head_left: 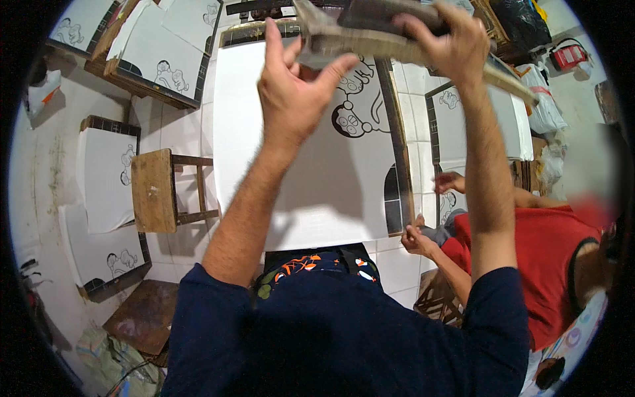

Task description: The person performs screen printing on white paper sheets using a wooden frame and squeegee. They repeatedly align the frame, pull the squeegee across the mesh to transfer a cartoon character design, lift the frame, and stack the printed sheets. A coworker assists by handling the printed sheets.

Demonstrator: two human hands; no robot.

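Note:
Near the far edge, my right hand point(456, 46) is closed around a long, stained wooden bar point(377, 46) with a dark blocky piece point(377, 14) along its top. The bar is blurred, so its exact kind is unclear. My left hand point(291, 92) is raised at the bar's left end, thumb and forefinger stretched apart; its other fingers are partly hidden. Below both hands lies a white sheet point(297, 192) printed with black cartoon figures point(350, 122), on a dark-edged board point(399, 152).
A wooden stool point(153, 192) stands left. More boards with printed white sheets point(106, 178) line both sides. At right a person in a red top point(529, 264) reaches in with both hands point(417, 238). A fire extinguisher point(567, 56) and plastic bags point(542, 99) are at far right.

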